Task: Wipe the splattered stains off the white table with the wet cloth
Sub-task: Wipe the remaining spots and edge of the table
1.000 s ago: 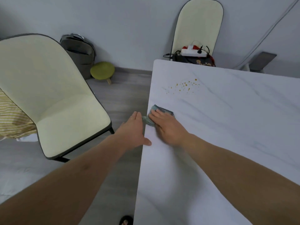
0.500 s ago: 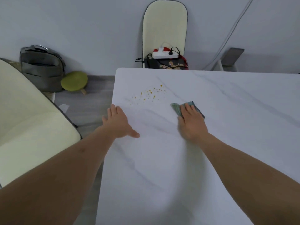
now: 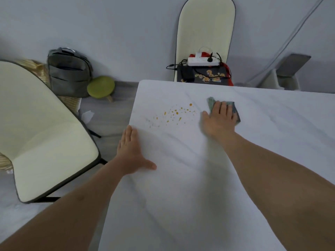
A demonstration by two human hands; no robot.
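Orange-yellow splattered stains [image 3: 174, 114] dot the white marble-look table [image 3: 181, 196] near its far left corner. Just right of them lies a grey-green wet cloth [image 3: 211, 103], pressed flat under the straight fingers of my right hand [image 3: 219, 122]. The hand hides most of the cloth. My left hand [image 3: 131, 151] rests flat on the table's left edge, below the stains, with its thumb spread out. It holds nothing.
A cream chair [image 3: 41, 134] stands left of the table. Another cream chair [image 3: 204, 38] at the far end holds a power strip [image 3: 203, 61] and a dark bag. A grey backpack [image 3: 68, 77] and a green stool [image 3: 100, 86] sit by the wall.
My right hand has slid the cloth from the table's left edge across and up to the right of the stains. My left hand moved onto the table edge.
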